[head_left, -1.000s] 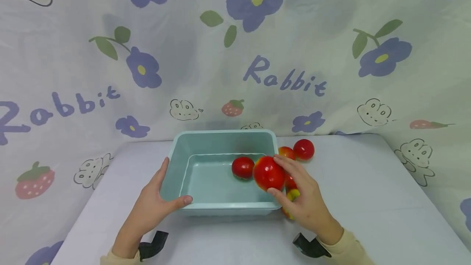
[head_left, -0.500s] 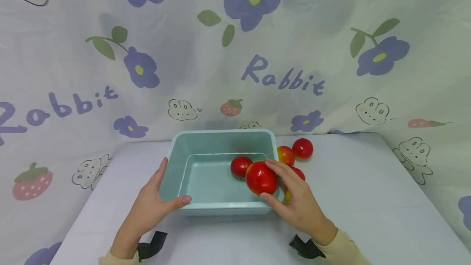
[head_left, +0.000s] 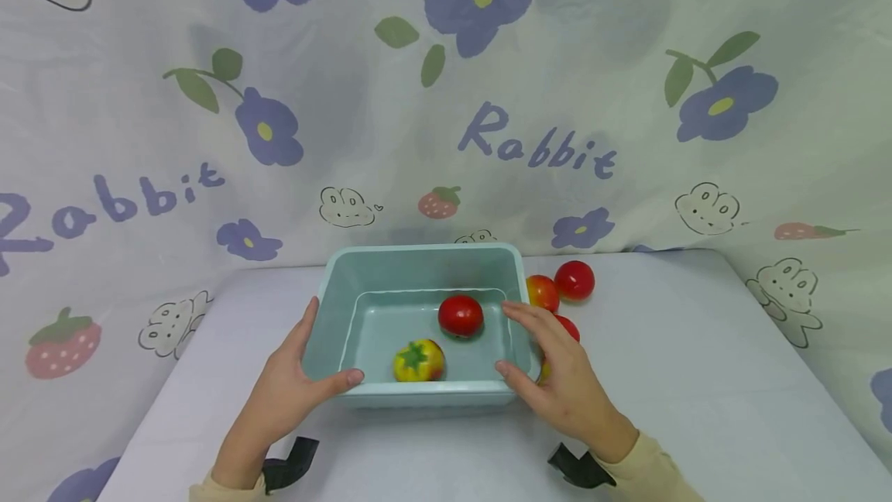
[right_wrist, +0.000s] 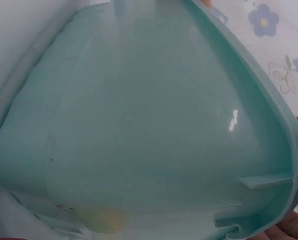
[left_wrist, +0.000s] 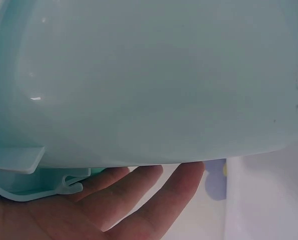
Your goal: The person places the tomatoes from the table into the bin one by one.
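Observation:
A pale green plastic bin [head_left: 425,262] sits in the middle of the table. Inside it lie a glossy red tomato [head_left: 461,316] and, nearer the front wall, a yellow tomato [head_left: 419,362] with a green star-shaped top. My left hand [head_left: 286,386] holds the bin's front left corner, thumb over the rim; in the left wrist view its fingers [left_wrist: 149,195] lie along the outer wall. My right hand [head_left: 557,378] hangs over the right rim, thumb and fingers apart with nothing between them. Seen from the right wrist, the bin's outer wall [right_wrist: 154,120] fills most of the view.
Right of the bin are a red round fruit [head_left: 574,281], an orange-red one [head_left: 543,293] and another red one [head_left: 569,327] partly behind my right hand. A patterned cloth [head_left: 390,122] hangs behind the white table [head_left: 669,347].
My right hand has carried the red and yellow tomato left over the bin and let it go. It now lies near the front wall, green top showing. The left hand has stayed put.

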Tool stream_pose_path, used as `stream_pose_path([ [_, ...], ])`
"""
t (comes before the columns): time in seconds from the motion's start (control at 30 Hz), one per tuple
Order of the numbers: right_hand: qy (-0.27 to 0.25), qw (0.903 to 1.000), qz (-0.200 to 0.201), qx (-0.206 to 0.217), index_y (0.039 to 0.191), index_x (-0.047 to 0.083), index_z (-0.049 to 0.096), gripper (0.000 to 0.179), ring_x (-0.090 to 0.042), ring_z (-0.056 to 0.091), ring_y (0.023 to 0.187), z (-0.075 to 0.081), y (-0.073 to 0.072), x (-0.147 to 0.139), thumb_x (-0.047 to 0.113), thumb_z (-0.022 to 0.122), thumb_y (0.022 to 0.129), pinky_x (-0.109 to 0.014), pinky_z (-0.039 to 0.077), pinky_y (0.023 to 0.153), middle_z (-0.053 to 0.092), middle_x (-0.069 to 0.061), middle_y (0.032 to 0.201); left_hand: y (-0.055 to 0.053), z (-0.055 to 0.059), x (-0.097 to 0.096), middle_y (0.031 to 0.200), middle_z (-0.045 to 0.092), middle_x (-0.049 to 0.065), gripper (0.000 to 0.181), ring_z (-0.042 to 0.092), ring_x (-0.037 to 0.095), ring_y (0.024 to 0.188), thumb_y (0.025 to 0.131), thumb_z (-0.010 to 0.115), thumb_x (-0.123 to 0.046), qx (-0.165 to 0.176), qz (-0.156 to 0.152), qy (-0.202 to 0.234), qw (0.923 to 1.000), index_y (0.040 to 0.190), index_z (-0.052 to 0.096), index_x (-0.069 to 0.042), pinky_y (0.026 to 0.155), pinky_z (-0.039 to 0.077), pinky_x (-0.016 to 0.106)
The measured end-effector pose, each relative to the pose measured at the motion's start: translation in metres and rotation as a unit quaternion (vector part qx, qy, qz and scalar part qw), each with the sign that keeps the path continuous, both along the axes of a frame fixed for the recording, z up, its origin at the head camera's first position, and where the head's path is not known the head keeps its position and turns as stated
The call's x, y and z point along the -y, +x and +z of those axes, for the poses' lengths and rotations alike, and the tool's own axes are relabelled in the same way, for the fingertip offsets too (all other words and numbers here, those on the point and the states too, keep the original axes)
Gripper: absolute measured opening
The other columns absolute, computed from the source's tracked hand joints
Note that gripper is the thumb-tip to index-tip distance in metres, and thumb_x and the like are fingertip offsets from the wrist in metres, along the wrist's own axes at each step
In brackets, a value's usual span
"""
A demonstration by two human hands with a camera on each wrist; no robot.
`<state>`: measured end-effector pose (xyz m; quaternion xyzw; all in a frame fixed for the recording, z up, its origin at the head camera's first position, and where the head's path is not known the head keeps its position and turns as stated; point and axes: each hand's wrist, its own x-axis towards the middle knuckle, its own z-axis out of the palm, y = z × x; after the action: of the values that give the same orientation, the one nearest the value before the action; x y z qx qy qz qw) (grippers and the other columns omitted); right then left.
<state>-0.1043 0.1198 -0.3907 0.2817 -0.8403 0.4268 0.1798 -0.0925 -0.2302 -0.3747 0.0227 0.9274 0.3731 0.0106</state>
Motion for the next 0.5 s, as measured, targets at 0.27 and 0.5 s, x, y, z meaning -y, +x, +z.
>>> stream_pose_path([
  [0.27,-0.034,0.9993,-0.009,-0.016,0.133,0.019,0.047,0.061,-0.016,0.047,0.12,-0.001,-0.007,-0.005,0.017,0.074,0.078,-0.033,0.043,0.098,0.049,0.001,0.132,0.002,0.002,0.0,0.153,0.015,0.01,0.108,0.02,0.039,0.136,0.073,0.073,-0.049,0.001,0.006,0.006,1.0,0.15,0.0,-0.025,0.092,0.031,0.069],
  [0.5,-0.06,0.9979,-0.022,-0.014,0.128,0.004,0.05,0.06,-0.022,0.052,0.114,0.011,-0.008,-0.011,0.004,0.075,0.074,-0.026,0.043,0.096,0.052,-0.009,0.128,0.001,0.0,0.0,0.153,0.015,0.01,0.109,0.022,0.039,0.135,0.072,0.073,-0.053,0.011,0.009,0.004,0.9999,0.149,0.0,-0.028,0.094,0.031,0.067],
])
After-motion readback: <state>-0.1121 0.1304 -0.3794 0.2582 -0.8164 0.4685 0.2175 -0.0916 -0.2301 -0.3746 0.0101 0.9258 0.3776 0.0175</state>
